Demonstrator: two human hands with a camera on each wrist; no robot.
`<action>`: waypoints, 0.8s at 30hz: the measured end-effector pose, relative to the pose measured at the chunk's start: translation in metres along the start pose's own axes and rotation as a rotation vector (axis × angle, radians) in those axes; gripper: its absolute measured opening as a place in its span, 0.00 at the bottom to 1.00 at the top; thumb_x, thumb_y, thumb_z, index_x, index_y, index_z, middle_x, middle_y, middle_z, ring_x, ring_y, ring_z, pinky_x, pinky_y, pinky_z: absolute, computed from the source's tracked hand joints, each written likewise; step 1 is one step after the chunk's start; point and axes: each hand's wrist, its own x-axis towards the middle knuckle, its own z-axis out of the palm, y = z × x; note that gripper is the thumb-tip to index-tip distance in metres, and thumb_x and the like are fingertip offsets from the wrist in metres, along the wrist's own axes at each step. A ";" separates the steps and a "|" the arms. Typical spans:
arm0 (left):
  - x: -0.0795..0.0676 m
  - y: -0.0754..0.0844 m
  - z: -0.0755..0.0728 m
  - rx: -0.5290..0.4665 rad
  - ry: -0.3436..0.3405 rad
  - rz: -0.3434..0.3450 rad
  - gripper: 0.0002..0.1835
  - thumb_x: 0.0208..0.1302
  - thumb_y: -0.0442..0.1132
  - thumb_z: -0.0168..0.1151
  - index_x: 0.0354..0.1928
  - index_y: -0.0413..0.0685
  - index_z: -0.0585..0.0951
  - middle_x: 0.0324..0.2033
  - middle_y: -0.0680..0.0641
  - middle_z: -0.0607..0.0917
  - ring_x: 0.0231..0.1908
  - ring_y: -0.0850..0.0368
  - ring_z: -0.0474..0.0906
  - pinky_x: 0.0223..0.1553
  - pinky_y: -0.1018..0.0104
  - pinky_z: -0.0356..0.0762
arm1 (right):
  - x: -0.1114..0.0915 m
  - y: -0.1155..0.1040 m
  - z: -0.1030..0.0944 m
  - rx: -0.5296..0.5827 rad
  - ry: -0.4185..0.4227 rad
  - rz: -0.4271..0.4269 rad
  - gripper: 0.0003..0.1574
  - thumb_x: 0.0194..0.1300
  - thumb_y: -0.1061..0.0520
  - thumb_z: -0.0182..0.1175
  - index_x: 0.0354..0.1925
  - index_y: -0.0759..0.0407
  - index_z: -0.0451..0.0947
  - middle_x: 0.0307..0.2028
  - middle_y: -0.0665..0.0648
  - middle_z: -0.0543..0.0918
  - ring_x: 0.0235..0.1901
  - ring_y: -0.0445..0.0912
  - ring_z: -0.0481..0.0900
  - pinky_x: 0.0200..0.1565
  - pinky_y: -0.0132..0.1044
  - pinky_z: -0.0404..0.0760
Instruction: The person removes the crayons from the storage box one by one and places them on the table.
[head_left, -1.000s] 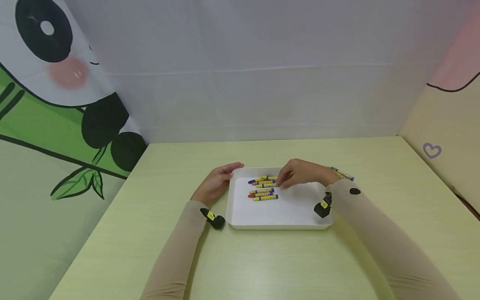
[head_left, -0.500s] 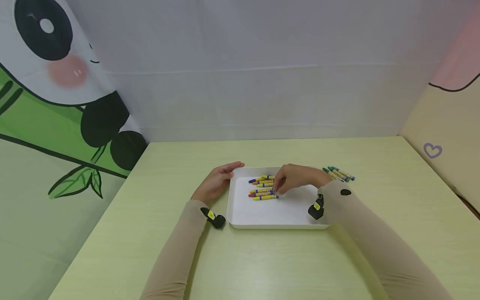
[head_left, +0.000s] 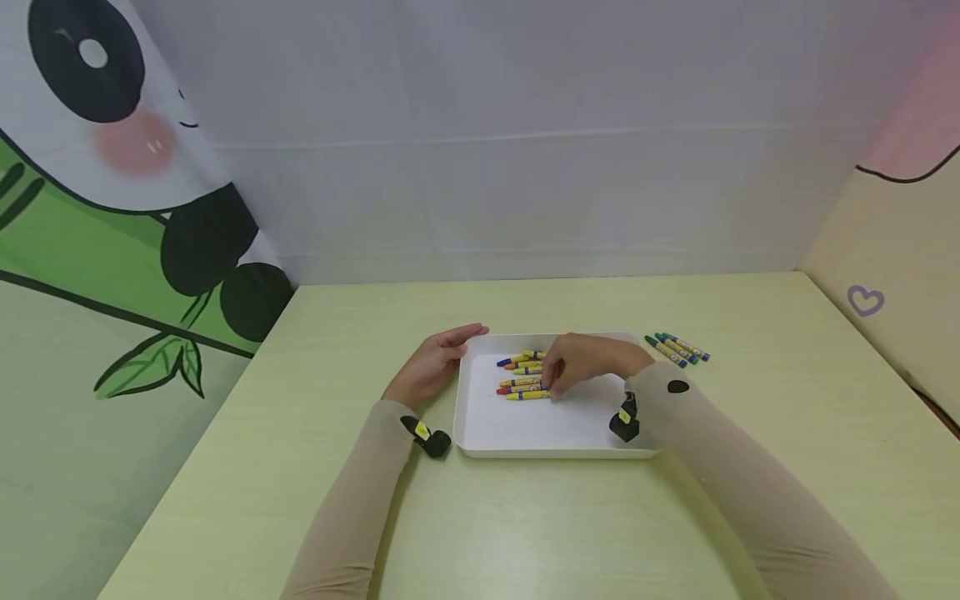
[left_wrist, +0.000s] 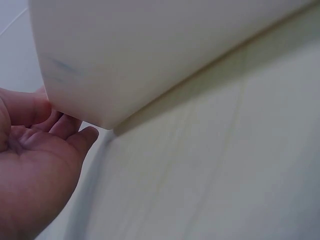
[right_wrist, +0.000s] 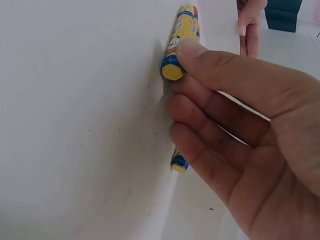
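A white tray sits on the table. My left hand holds its back-left corner, thumb and fingers at the rim, as the left wrist view also shows. Inside the tray lie two small groups of crayons, tips pointing left. The nearer group has a yellow crayon, a red crayon and an orange-yellow one. My right hand pinches the blunt end of the yellow crayon, its thumb on the wrapper in the right wrist view. The farther group is partly hidden behind this hand.
Several green and blue crayons lie on the table just beyond the tray's back-right corner. A pale cloth wall stands behind the table, with printed panels at both sides.
My right hand has moved from the farther crayon group toward me and slightly left, down to the nearer group. The crayons on the table have come into fuller view. My left hand has stayed put.
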 end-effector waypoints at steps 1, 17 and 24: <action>-0.001 0.000 -0.001 0.001 -0.001 -0.001 0.25 0.73 0.26 0.38 0.68 0.43 0.67 0.69 0.47 0.68 0.72 0.52 0.57 0.72 0.56 0.57 | 0.000 -0.001 0.001 -0.006 0.001 0.004 0.03 0.57 0.58 0.69 0.33 0.52 0.85 0.32 0.47 0.82 0.32 0.40 0.74 0.38 0.30 0.76; -0.012 -0.002 -0.008 0.019 -0.015 -0.020 0.24 0.73 0.27 0.39 0.68 0.44 0.68 0.69 0.47 0.68 0.72 0.53 0.57 0.72 0.56 0.56 | 0.002 -0.014 0.019 -0.018 0.020 0.020 0.03 0.58 0.59 0.68 0.33 0.50 0.85 0.31 0.46 0.82 0.31 0.40 0.73 0.38 0.30 0.76; -0.017 -0.003 -0.010 0.017 -0.028 -0.028 0.24 0.73 0.27 0.39 0.68 0.44 0.67 0.69 0.47 0.68 0.72 0.53 0.58 0.71 0.56 0.58 | -0.002 -0.014 0.025 0.013 0.044 0.002 0.05 0.58 0.61 0.66 0.34 0.52 0.86 0.32 0.47 0.83 0.31 0.39 0.74 0.37 0.29 0.76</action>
